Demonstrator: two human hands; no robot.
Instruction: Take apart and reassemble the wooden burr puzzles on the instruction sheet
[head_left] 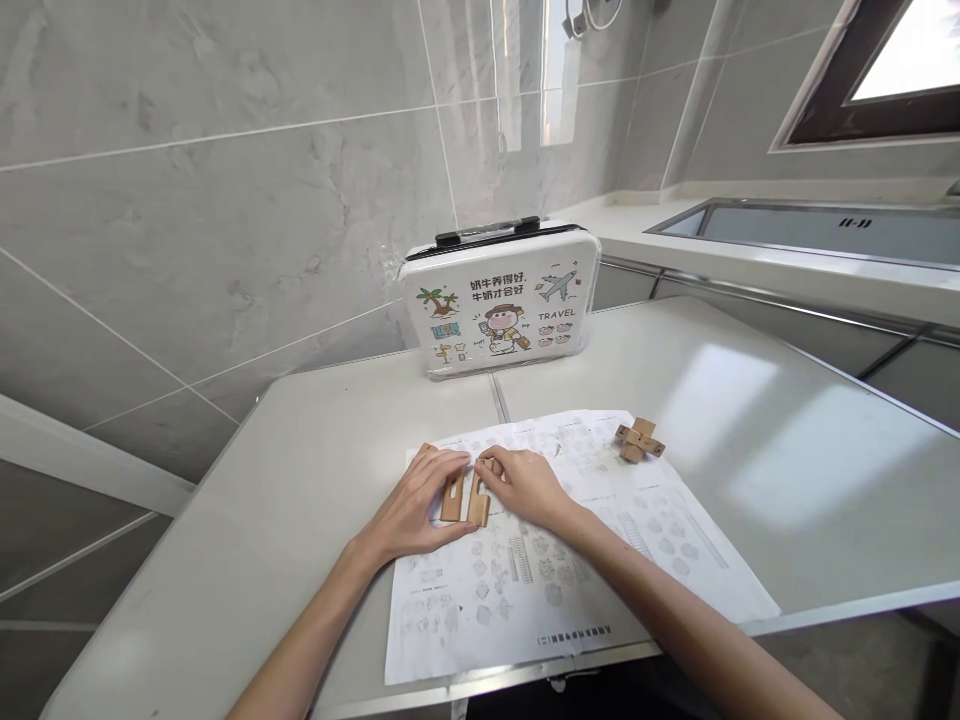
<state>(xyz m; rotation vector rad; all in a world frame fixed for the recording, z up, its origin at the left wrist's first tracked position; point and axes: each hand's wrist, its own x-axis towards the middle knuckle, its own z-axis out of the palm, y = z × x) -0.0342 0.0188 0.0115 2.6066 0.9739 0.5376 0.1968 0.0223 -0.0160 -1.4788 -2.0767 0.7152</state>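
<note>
Two notched wooden puzzle pieces lie side by side on the printed sheet, with a narrow gap between them. Over the left puzzle piece point(451, 503) arches my left hand point(412, 505), its fingertips near the upper ends and its thumb at the lower end of the right puzzle piece point(478, 510). My right hand point(529, 485) pinches the upper part of that right piece with bent fingers. The corner of another wooden piece point(426, 447) shows behind my left knuckles; most of it is hidden. Farther right, several pieces interlock in a wooden cross-shaped puzzle point(640, 440).
The printed paper sheet point(592, 620) reaches the front edge of the white table point(315, 450). A white cartoon-printed case point(499, 300) stands upright at the back against the tiled wall point(225, 220). To the right is a counter with a sink point(810, 225).
</note>
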